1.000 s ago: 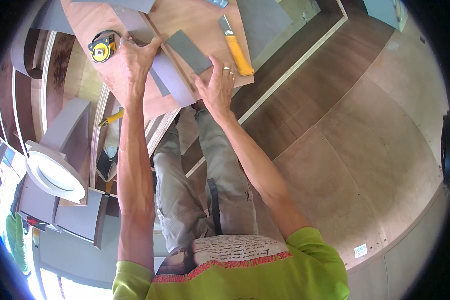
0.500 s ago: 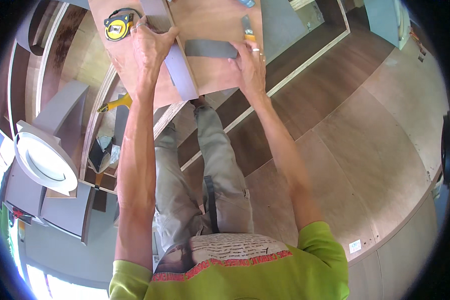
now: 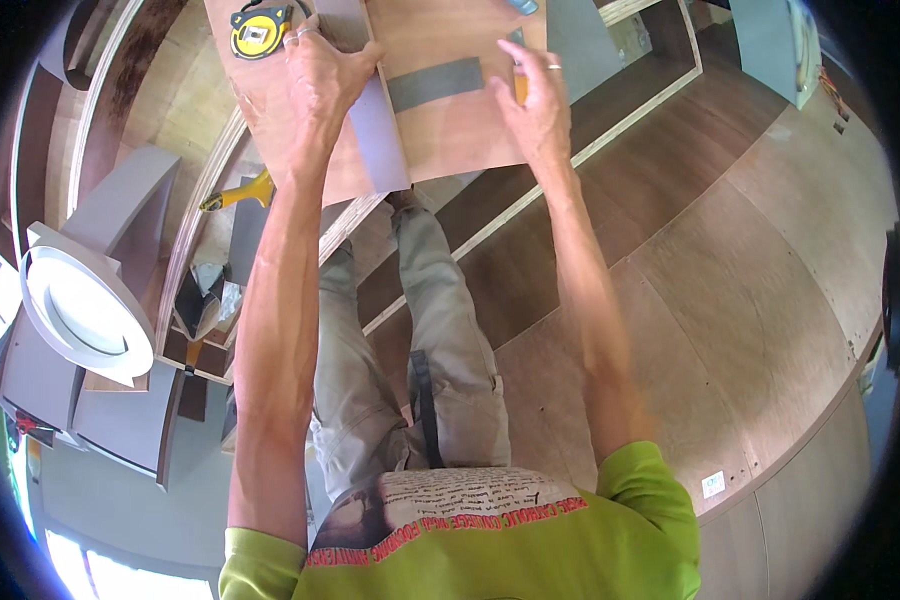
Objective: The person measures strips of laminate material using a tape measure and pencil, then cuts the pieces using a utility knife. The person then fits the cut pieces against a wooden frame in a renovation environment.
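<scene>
My left hand [image 3: 325, 75] is closed over the long lavender-grey strip [image 3: 378, 140], its thumb stretched across the strip's face. The strip lies on a light brown wooden board [image 3: 450, 140]. Beside these fingers sits a yellow and black tape measure [image 3: 260, 34]. A short dark grey strip [image 3: 435, 84] lies flat on the board, right of the lavender-grey one. My right hand [image 3: 540, 110] is over the yellow handle of a utility knife [image 3: 520, 88], thumb and index finger apart on either side of it. Whether the hand touches the knife is unclear.
A light blue object [image 3: 522, 5] lies at the board's far edge. Below the board, a yellow-handled tool [image 3: 238, 192] rests left of my left forearm. A round white lamp [image 3: 88, 310] stands at the left. Wooden framing [image 3: 480, 235] and curved brown panels [image 3: 690, 330] stretch to the right.
My right hand has let go of the short dark grey strip and moved right, over the utility knife. My left hand stays on the lavender-grey strip. The whole view has shifted slightly.
</scene>
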A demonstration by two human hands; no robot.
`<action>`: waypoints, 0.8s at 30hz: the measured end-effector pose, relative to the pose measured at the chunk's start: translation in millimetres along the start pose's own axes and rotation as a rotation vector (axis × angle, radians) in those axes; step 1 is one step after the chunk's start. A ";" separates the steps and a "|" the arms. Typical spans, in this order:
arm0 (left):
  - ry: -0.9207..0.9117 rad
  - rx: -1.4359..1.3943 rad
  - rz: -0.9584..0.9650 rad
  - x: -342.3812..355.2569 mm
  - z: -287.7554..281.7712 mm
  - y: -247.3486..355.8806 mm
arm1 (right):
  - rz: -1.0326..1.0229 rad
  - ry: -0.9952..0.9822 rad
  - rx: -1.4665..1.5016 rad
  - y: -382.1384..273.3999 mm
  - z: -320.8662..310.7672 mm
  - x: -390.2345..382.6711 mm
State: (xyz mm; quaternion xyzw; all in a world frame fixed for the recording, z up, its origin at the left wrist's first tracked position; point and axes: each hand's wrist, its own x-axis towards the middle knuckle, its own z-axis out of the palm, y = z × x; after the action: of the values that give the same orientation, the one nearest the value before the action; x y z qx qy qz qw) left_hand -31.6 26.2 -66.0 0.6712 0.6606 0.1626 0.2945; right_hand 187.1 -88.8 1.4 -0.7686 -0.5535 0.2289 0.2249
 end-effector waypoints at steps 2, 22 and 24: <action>-0.001 -0.016 -0.004 1.0 5.4 0.0 | 0.074 0.000 0.008 7.3 -5.1 -2.8; 0.055 0.022 0.034 -4.3 41.9 56.0 | 0.216 0.099 0.044 -29.1 70.4 -97.5; -0.001 -0.034 -0.014 -1.3 46.3 53.1 | 0.240 0.088 0.019 -21.9 76.8 -102.6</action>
State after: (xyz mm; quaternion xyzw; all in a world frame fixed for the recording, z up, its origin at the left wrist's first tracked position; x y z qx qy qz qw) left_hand 38.5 19.0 -69.3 0.6616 0.6622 0.1716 0.3072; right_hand 95.5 -173.4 -35.9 -0.8365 -0.4448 0.2256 0.2270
